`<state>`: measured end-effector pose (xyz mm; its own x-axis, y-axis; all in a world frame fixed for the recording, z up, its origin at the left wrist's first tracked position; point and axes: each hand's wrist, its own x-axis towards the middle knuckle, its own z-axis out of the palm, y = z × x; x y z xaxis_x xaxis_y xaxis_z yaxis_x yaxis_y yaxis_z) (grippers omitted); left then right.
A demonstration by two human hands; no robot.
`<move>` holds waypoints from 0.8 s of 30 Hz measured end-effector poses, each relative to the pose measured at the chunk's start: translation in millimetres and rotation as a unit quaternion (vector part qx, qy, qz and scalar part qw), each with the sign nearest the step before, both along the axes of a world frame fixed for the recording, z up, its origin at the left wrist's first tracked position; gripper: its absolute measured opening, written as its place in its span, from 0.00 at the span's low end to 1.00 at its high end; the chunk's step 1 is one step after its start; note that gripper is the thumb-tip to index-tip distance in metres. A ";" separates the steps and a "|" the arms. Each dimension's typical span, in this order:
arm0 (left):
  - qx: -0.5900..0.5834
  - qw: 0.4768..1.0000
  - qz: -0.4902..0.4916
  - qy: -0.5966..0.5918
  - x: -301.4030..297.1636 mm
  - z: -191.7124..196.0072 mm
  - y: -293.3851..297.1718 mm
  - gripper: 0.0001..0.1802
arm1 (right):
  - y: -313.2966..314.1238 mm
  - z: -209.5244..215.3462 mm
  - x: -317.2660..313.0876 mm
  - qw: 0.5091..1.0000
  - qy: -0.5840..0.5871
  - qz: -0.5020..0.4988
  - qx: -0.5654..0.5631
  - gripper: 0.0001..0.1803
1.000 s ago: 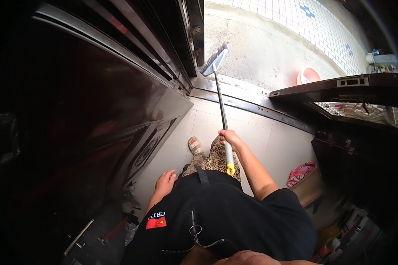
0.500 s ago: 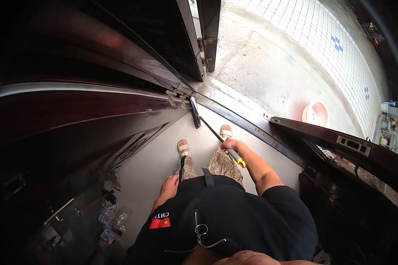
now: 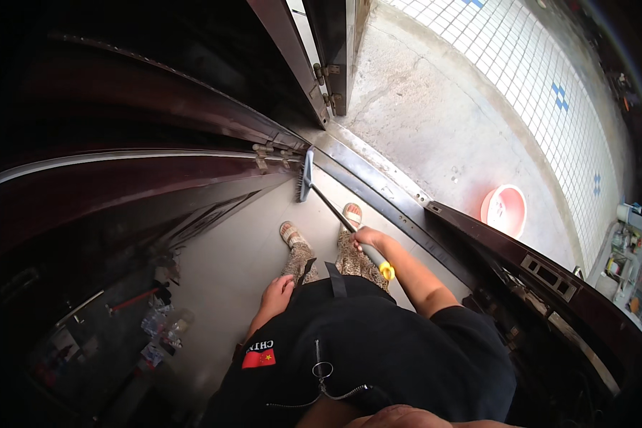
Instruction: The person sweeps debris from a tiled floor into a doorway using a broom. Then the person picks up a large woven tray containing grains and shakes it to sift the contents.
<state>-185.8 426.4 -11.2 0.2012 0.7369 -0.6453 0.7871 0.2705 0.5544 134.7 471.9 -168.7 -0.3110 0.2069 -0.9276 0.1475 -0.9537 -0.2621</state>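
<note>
My right hand (image 3: 367, 237) is closed round the grey grip of a long-handled scrub brush (image 3: 306, 177). Its black pole runs up and left to a grey-blue head, whose dark bristles face left, beside the lower edge of the dark red door (image 3: 264, 175). A yellow end cap sticks out below my hand. Whether the bristles touch the door, I cannot tell. My left hand (image 3: 279, 291) hangs by my left thigh, holding nothing, its fingers loosely extended.
A metal door sill (image 3: 378, 190) crosses ahead of my sandalled feet. Beyond it a pink basin (image 3: 504, 211) stands on concrete, bordered by white tiles (image 3: 528, 85). Another dark door leaf (image 3: 506, 250) stands at right. Assorted small items (image 3: 160, 328) lie at lower left.
The brush head has swung left and turned, so its bristles now face the left door rather than down and right. My right hand has shifted slightly left; the left hand remains by my thigh.
</note>
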 end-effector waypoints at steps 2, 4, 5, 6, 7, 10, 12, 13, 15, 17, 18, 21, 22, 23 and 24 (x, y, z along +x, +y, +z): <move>0.017 1.000 -0.024 0.003 10.9 5.9 3.4 0.14 | 32.7 -25.1 8.4 0.990 0.076 -0.061 -0.101 0.09; 0.028 0.999 -0.028 0.002 15.8 7.0 1.2 0.14 | 30.7 -22.8 16.2 0.996 -0.020 -0.073 -0.040 0.09; 0.032 0.999 -0.019 0.002 14.4 6.7 -2.1 0.14 | 22.5 -18.7 16.4 0.994 -0.065 -0.081 -0.013 0.08; 0.036 0.999 -0.008 0.003 11.5 5.6 -4.3 0.14 | 12.5 2.3 13.5 0.989 -0.072 -0.124 -0.027 0.08; 0.020 1.000 0.004 -0.001 10.7 3.1 -2.7 0.14 | -8.1 5.9 14.4 0.983 -0.053 -0.173 -0.038 0.08; -0.006 0.999 0.037 -0.008 4.5 -3.3 -13.4 0.14 | -25.0 50.2 30.6 0.983 -0.051 -0.169 -0.047 0.09; 0.006 0.999 0.025 -0.022 11.5 -5.7 -10.2 0.14 | -23.9 49.6 41.9 0.990 -0.053 -0.125 -0.033 0.10; 0.001 1.000 0.019 -0.015 14.8 -6.4 -8.1 0.15 | -15.6 41.1 40.1 0.994 -0.049 -0.095 -0.028 0.09; -0.008 1.000 0.003 -0.001 26.3 -2.3 1.9 0.15 | 5.7 15.4 32.0 0.999 -0.035 -0.016 0.021 0.09; 0.013 1.000 -0.028 0.003 30.2 -1.7 4.4 0.15 | 23.5 -19.3 36.8 0.999 0.005 -0.043 -0.024 0.12; 0.024 0.999 -0.039 0.008 29.8 -0.5 3.3 0.15 | 34.2 -25.0 38.8 1.000 -0.014 0.004 0.000 0.12; 0.008 1.000 -0.012 0.016 24.3 6.0 -1.7 0.15 | 35.7 -12.1 70.6 0.993 -0.088 -0.067 -0.028 0.11; 0.006 1.000 0.009 0.012 19.5 4.6 -5.4 0.15 | 29.6 -5.1 78.3 0.989 -0.087 -0.119 -0.030 0.10; 0.005 1.000 0.025 0.004 16.4 -0.9 -9.4 0.15 | 18.4 3.5 85.4 0.980 -0.090 -0.174 -0.032 0.09; 0.000 0.999 0.039 -0.002 13.0 -3.7 -12.7 0.15 | 5.6 11.6 80.0 0.976 -0.086 -0.200 -0.017 0.08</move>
